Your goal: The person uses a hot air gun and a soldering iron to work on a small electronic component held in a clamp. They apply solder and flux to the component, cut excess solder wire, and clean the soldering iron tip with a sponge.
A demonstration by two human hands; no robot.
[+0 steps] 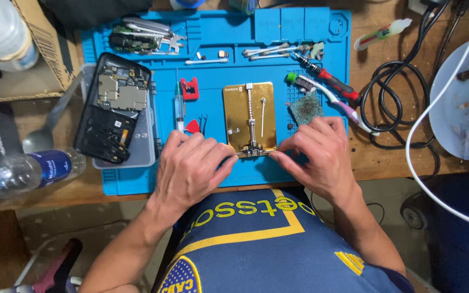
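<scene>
Two hands worked at the near edge of the mat (299,173), which covered most of the bench (397,163). An opened phone (114,107) lay on a clear tray (145,146) at the mat's left edge. The gold holder (249,116) sat at the middle of the mat, its near end reaching the fingers. The left hand (191,165) rested at the holder's near left corner, fingers curled, tips pressed on the clamp end. The right hand (316,154) met it from the near right corner, fingertips pinching the same end; what lay between the tips could not be told. A toothbrush (327,97) and a screwdriver (329,78) lay toward the mat's right edge, a green pad (306,107) just beside them. A syringe (178,108) lay left of the holder, near a red pick (192,127).
</scene>
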